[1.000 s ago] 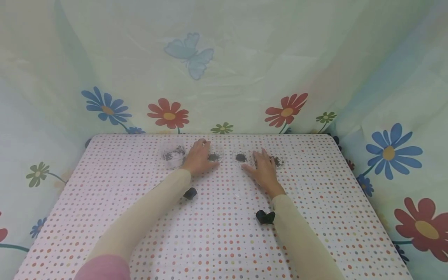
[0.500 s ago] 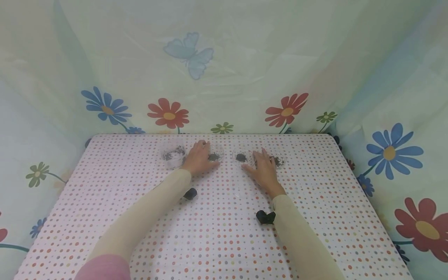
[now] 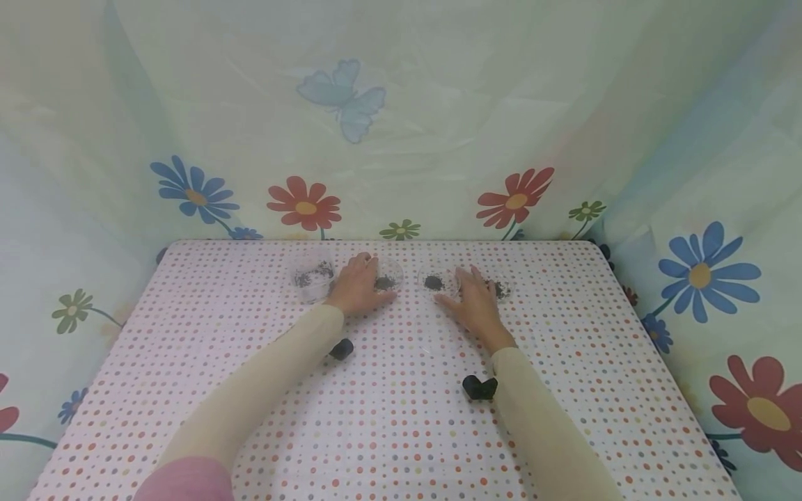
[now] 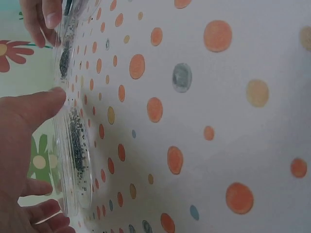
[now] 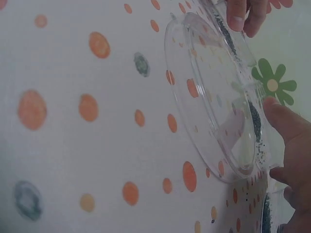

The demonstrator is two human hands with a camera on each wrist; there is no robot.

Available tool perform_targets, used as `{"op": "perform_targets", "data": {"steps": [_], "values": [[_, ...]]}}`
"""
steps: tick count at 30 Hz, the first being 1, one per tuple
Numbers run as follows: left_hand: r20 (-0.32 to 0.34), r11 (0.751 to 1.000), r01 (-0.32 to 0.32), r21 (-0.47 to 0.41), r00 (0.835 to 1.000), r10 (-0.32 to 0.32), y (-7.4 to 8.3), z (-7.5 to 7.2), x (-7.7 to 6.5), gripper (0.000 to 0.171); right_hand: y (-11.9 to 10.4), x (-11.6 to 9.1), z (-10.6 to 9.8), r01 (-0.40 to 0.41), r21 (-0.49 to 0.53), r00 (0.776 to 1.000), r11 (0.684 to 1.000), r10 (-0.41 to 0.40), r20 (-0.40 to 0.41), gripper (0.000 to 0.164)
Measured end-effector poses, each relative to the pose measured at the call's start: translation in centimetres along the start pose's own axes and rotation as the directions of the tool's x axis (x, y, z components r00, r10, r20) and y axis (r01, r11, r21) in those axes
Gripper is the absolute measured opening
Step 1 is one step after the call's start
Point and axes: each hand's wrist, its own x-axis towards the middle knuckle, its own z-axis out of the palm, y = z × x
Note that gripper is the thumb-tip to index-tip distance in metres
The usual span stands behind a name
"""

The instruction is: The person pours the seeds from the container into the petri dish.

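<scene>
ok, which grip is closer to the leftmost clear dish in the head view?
Left. The left grip is just to the right of the leftmost clear dish; the right grip is well off, farther right beyond it.

The tabletop [image 3: 401,424] was whitish, tinted pink toward the left in the head view, and scattered with orange, yellow and grey-blue dots. The backdrop [image 3: 476,83] was pale green, printed with blue, red and green flowers [image 3: 700,275], their centres yellow to orange, and a light blue butterfly [image 3: 344,97]. The dishes [image 3: 312,291] were clear and colourless, the granules [image 3: 434,282] in them blackish. Both sleeves [image 3: 257,386] were cream, the cloth [image 3: 184,480] beside the left one pink.
</scene>
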Motion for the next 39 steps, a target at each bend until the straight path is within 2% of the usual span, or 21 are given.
{"op": "perform_targets", "data": {"steps": [9,16,21,26,33,39], "values": [[-0.007,0.999,-0.042,-0.012,0.999,0.042,0.0,-0.1,0.0,0.083,-0.3,-0.5,-0.8,0.019,0.030,0.999,0.999,-0.018,-0.036,0.086],[-0.020,0.996,-0.080,-0.029,0.997,0.079,0.1,-0.3,-0.1,0.071,-0.8,-1.0,-1.2,0.021,0.041,0.998,0.999,-0.019,-0.060,0.082],[-0.004,0.994,-0.094,-0.053,0.996,0.094,0.2,-0.2,-0.2,0.066,-0.8,-1.6,-1.4,0.059,0.062,0.996,0.996,-0.054,-0.078,0.076],[-0.002,0.992,-0.116,-0.040,0.993,0.116,0.2,0.2,0.0,0.061,-0.7,-2.3,-1.5,0.094,0.080,0.992,0.992,-0.086,-0.096,0.071],[-0.028,0.991,-0.136,-0.011,0.990,0.135,-0.1,1.0,0.3,0.056,-1.2,-3.1,-1.7,0.075,0.125,0.994,0.989,-0.065,-0.085,0.073],[-0.035,0.991,-0.135,0.006,0.990,0.135,0.2,0.9,0.1,0.055,-1.2,-3.4,-1.5,0.087,0.119,0.994,0.989,-0.078,-0.078,0.073]]}}
